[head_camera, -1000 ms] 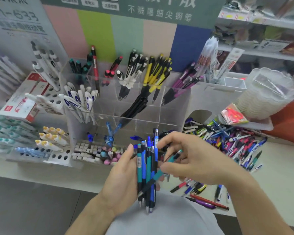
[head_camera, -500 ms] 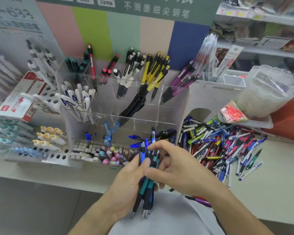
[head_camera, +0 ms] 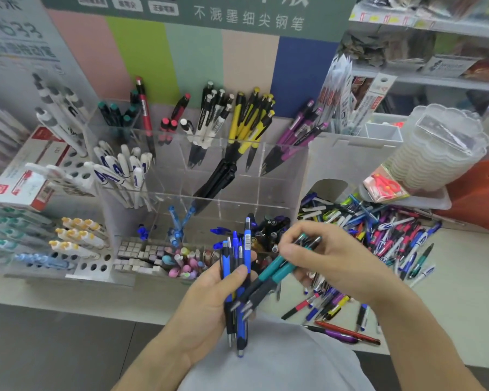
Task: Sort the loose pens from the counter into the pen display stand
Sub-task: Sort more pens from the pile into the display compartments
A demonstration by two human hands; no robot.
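Your left hand (head_camera: 209,303) grips blue pens (head_camera: 239,280) at lower centre; your right hand (head_camera: 331,263) pinches teal pens (head_camera: 277,270) beside them.

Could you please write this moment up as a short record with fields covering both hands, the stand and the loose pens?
left hand: grips a bundle of blue pens, upright, tips down
right hand: holds a few teal pens, slanted, tips toward the bundle
pen display stand: clear, compartments hold yellow pens and purple pens
loose pens: heaped on the counter, right of the stand
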